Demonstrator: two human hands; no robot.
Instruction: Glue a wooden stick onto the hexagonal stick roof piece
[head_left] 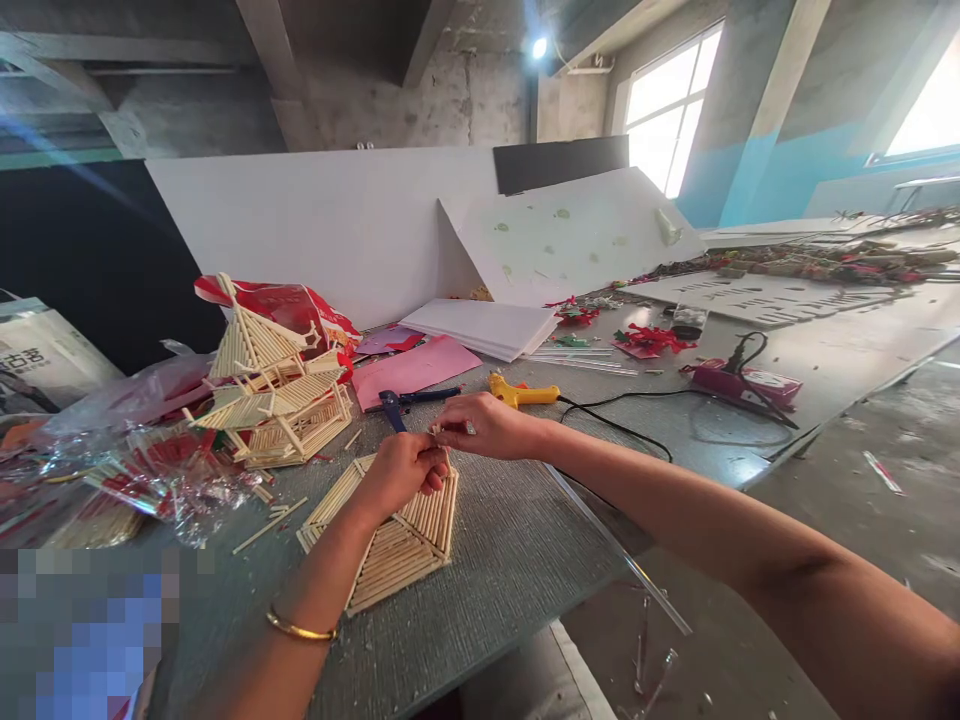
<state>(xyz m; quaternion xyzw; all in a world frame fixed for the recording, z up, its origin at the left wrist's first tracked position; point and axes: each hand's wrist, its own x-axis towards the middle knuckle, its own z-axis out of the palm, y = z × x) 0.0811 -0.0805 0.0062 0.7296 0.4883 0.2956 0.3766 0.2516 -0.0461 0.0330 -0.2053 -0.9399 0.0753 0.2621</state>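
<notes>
My left hand [405, 472] is closed with its fingertips pinched, above a flat hexagonal panel of wooden sticks [397, 565] that lies on the table. Close against it, my right hand [484, 427] pinches with thumb and finger. Something tiny may be between the fingertips, too small to make out. Part of the panel is hidden under my left hand and forearm. Just behind my hands lie a tool with dark blue handles [393, 408] and a yellow glue gun [529, 394]. A small tiered pavilion of sticks [289, 400] stands to the left.
Crumpled clear plastic wrapping [180, 470] and loose sticks [270, 525] lie on the left. Pink paper [420, 368], stacked white boards [487, 328] and clear rods [589, 358] are farther back. A black cord runs right past a purple box [746, 385]. One long clear rod [622, 555] overhangs the table edge.
</notes>
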